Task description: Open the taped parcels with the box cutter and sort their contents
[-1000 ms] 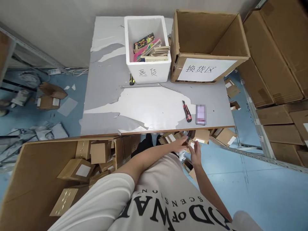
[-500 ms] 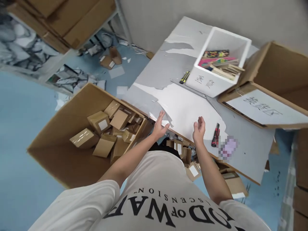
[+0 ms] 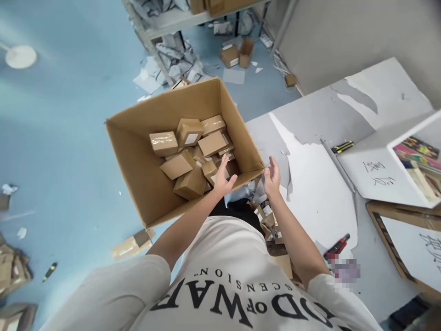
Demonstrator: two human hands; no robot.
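A large open cardboard box (image 3: 138, 179) stands on the floor in front of me, with several small taped cartons (image 3: 177, 164) heaped inside it. My left hand (image 3: 223, 179) hovers over the box's near edge, fingers stretched and thumb apart, holding nothing. Close to the box's right corner is my right hand (image 3: 273, 178), its fingers extended and palm turned inward. Nothing shows in it, and I cannot tell whether it touches the cardboard.
To the right is a table (image 3: 317, 184) with torn white paper, a red-black utility knife (image 3: 336, 247), a yellow-black one (image 3: 342, 147) and a white foam box (image 3: 365, 170) of books. Behind stands a shelf (image 3: 182, 20). Another knife (image 3: 50, 272) lies on the floor.
The view has swung left, so the large box now sits near the middle. My hands have passed from the table's edge to the box, both still empty.
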